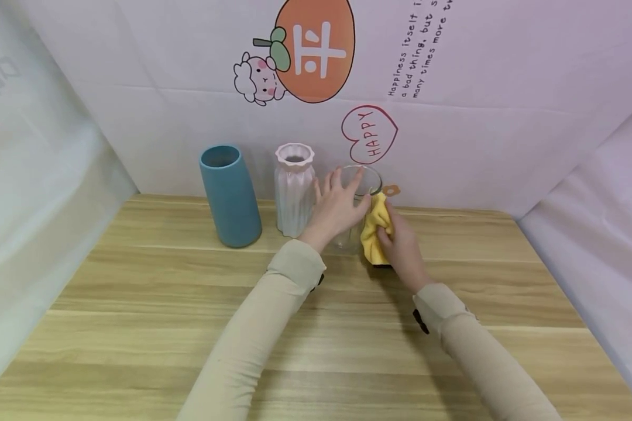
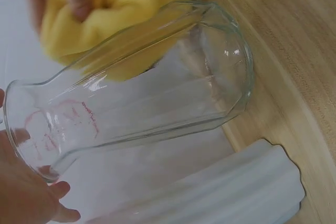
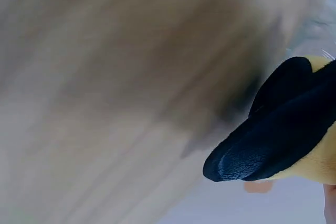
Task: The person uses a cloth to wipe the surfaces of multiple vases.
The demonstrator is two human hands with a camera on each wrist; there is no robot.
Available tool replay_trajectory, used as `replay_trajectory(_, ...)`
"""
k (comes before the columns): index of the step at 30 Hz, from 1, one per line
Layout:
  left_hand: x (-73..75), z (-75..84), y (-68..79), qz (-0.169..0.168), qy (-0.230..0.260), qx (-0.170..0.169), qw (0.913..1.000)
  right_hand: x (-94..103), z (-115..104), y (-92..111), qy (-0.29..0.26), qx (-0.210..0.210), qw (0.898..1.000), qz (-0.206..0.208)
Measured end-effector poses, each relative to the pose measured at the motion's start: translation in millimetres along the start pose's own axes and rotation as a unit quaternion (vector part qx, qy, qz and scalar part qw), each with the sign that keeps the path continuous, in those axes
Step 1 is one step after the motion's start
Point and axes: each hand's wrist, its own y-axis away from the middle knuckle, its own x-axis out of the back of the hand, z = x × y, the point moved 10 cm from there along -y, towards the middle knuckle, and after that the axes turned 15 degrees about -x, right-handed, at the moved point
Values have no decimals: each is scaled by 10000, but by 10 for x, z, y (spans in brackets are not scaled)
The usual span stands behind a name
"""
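A clear glass vase (image 1: pixel 346 241) stands upright on the wooden table, close to the back wall. My left hand (image 1: pixel 335 206) holds it at the mouth, fingers spread over the rim; in the left wrist view, fingertips lie on both sides of the rim of the glass vase (image 2: pixel 163 98). Bunched in my right hand (image 1: pixel 404 250) is a yellow cloth (image 1: pixel 374 234), held against or very near the vase's right side. The right wrist view shows the dark side of this cloth (image 3: pixel 278 124); the fingers are mostly hidden there.
A white fluted vase (image 1: pixel 294 202) stands just left of the glass one, near my left hand. Farther left is a tall blue vase (image 1: pixel 232 202). A printed white cloth wall (image 1: pixel 189 117) closes off the back of the wooden table (image 1: pixel 153 292).
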Motion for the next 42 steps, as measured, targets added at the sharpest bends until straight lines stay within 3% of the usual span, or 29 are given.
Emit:
replay_trajectory(7, -11, -29, -28, -30, 234, -31, 9997, 179, -166, -50, -344, -170, 9983, 449)
replay_trajectory(13, -2, 4, -26, 22, -77, 5, 10000, 107, -205, 6, 66, 482, 9976, 499)
replay_trajectory(16, 16, 25, -22, 130, -262, 14, 9996, -4, -126, 38, 339, 578, 9975, 221)
replay_trajectory(21, 31, 27, -9, 215, -519, 31, 9984, -167, 84, 75, 910, 92, 9950, -406)
replay_trajectory(26, 47, 18, -1, 281, -518, 0, 9983, -199, 181, 80, 1065, -148, 9921, -653)
replay_trajectory(29, 47, 16, -7, 261, -420, -19, 9988, -140, 160, 33, 677, -212, 9960, -550)
replay_trajectory(33, 30, 8, -23, 167, -229, -35, 9996, 27, 45, -45, 166, -191, 9997, -40)
replay_trajectory(37, -4, -13, -40, 2, 82, -50, 10000, 176, -99, -73, -37, -62, 9992, 391)
replay_trajectory(42, -38, -30, -72, -160, 468, -159, 9986, 211, -180, -44, 69, 133, 9989, 436)
